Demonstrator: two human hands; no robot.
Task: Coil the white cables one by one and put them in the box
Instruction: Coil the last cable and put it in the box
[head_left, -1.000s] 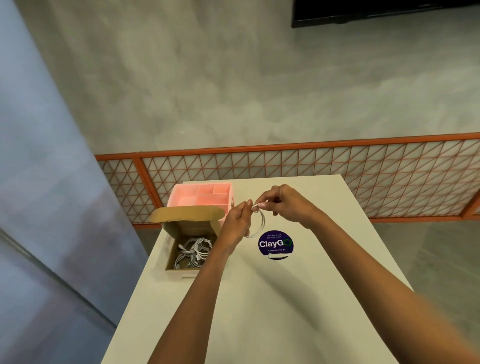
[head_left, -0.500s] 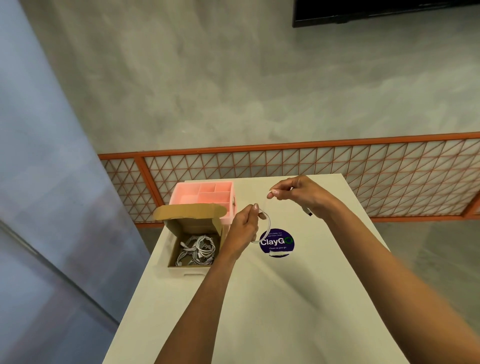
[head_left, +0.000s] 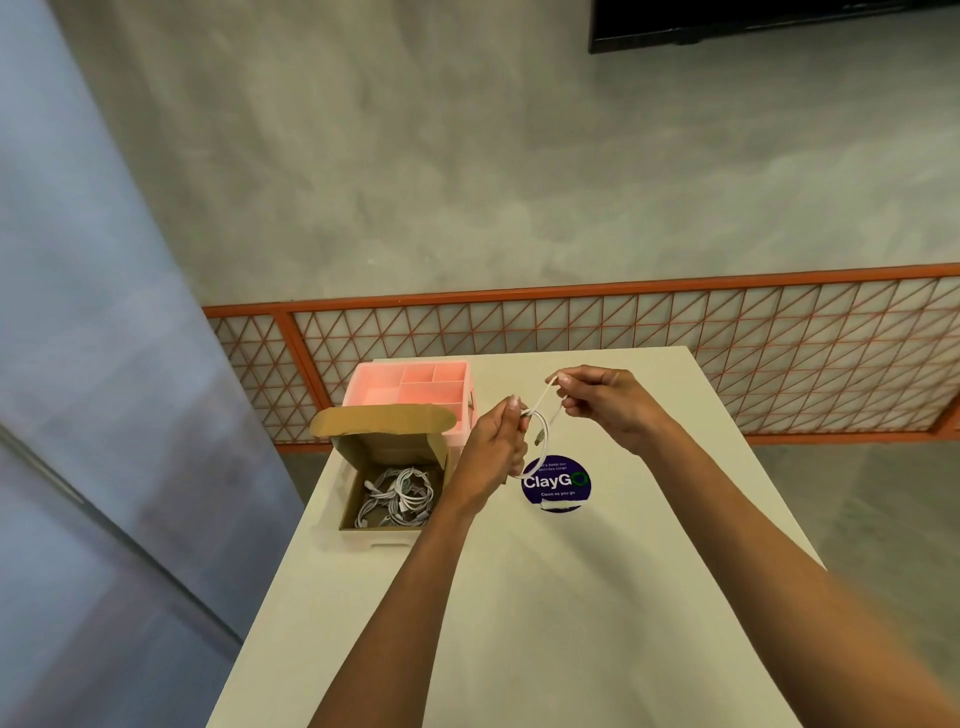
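Right of the box (head_left: 347, 501) holding coiled cables (head_left: 397, 496), the left hand (head_left: 493, 447) grips a half-made loop of white cable (head_left: 540, 399) above the table (head_left: 571, 597), the right hand (head_left: 608, 405) pinches its tail: coiling is under way, likely needing another wrap next.

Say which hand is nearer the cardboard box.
Left. The left hand is just right of the cardboard box; the right hand is farther right, beyond the white cable.

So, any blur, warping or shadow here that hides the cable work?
Head view: wide-angle warp bows the orange railing; the right forearm blurs near the bottom corner; lighting is even, soft shadows on the table; the white cable between left hand and right hand reads sharp.
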